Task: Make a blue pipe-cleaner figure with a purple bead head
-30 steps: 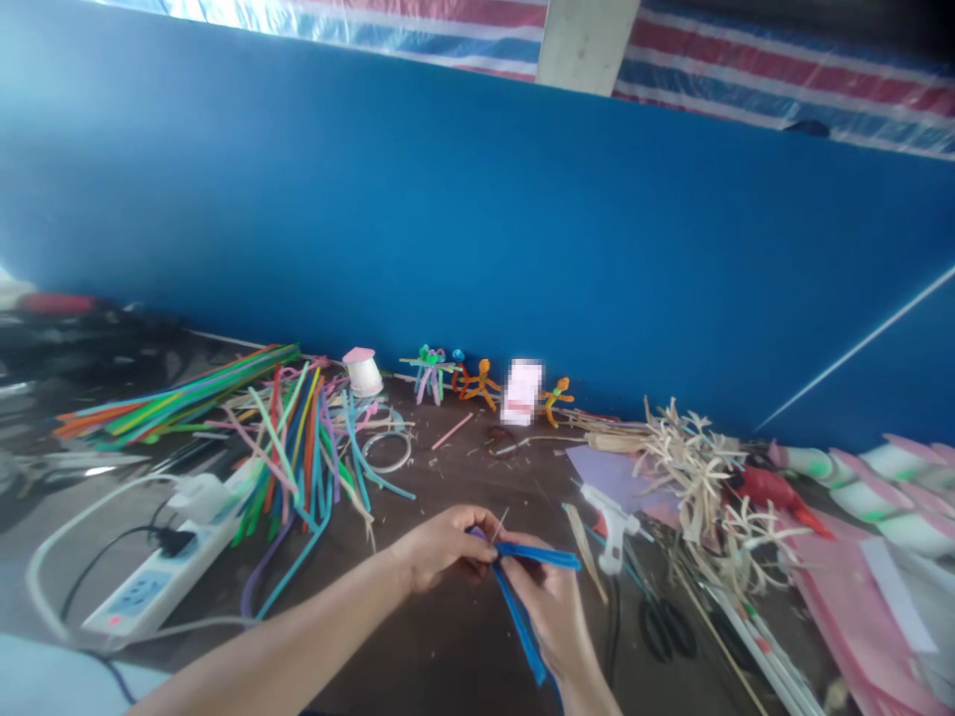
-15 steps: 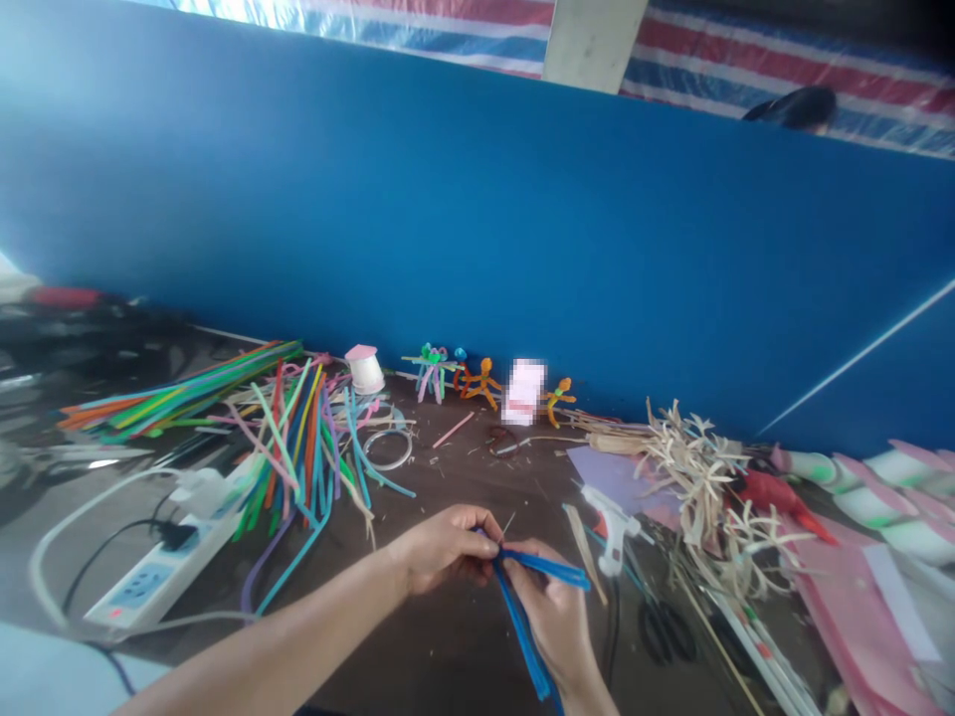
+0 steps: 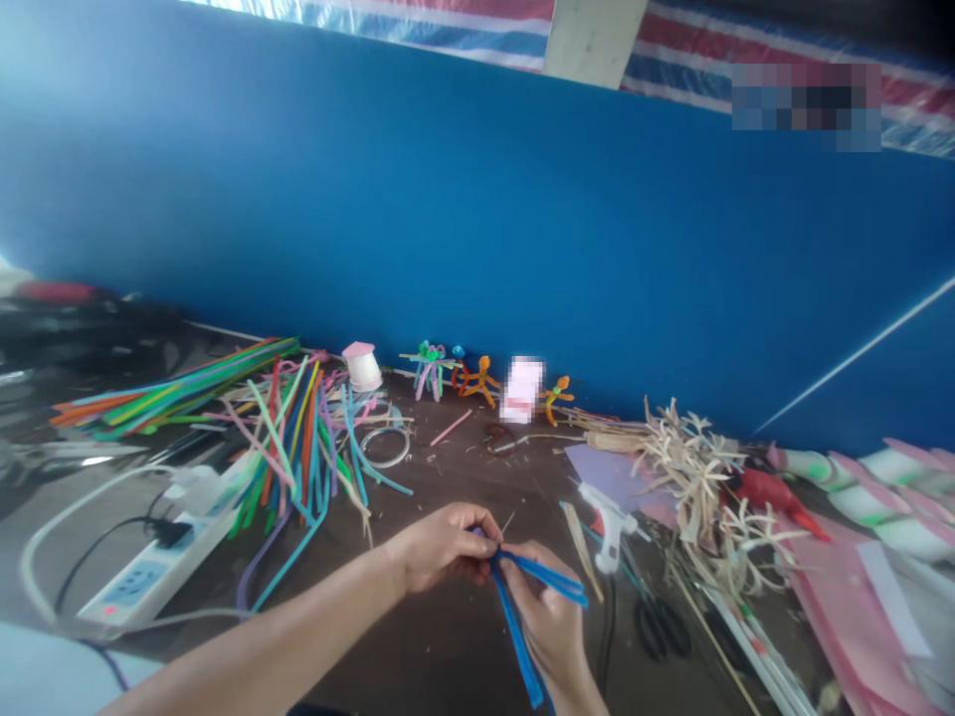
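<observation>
Over the near middle of the bench (image 3: 440,636), in the head view, you hold the blue stems (image 3: 522,631) with both hands, clear of the bench's far edge. Your left hand (image 3: 464,549) has thumb and fingers closed on their joined end, where a thin pale tip sticks up; your right hand (image 3: 550,607) pinches them just beside it, one bunch running out past your fingers and the other hanging down toward you. Toward the bench's left end lie a heap of coloured stems (image 3: 302,447) and, nearer you, a white power strip (image 3: 141,582) with plugs in it. Along the far edge, below the blue panel (image 3: 448,219), stand a white cup (image 3: 364,370) with a pink top, a green and purple figure (image 3: 431,373), an orange figure (image 3: 481,381), a blurred card (image 3: 522,390) and a yellow-orange figure (image 3: 558,400). A silver ring (image 3: 407,447) lies in front of the cup. To the right of your hands are a white glue gun (image 3: 612,527), black-handled scissors (image 3: 651,625) and pale dried strips (image 3: 690,462); pink sheets (image 3: 843,587) lie toward the right end.
</observation>
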Demonstrator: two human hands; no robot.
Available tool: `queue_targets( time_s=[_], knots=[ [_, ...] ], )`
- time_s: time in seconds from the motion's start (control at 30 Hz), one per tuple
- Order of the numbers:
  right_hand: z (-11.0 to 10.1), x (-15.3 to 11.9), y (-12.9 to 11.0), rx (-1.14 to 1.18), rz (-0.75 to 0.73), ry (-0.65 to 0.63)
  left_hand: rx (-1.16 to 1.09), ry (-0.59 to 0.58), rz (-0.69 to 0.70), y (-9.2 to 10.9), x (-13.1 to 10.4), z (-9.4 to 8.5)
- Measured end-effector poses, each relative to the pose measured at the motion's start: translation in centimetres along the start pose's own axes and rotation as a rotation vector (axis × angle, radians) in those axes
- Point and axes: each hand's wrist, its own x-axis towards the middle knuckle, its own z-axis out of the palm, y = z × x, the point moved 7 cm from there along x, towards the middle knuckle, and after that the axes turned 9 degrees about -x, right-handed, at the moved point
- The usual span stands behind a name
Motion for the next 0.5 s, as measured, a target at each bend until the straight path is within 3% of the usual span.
queue_targets(
  time_s=[0.23,0.37,0.5],
  knots=[
    [0.2,0.2,0.9,0.000,0.112,-0.036,0.151,0.107,0.059,0.4,0.0,-0.3],
    [0.0,0.4,0.9,-0.073,0.150,-0.062,0.127,0.158,0.054,0.2,0.3,-0.9],
    [-0.7,0.4,0.7,-0.123,0.179,-0.057,0.167,0.105,0.022,0.3,0.4,-1.0]
  ],
)
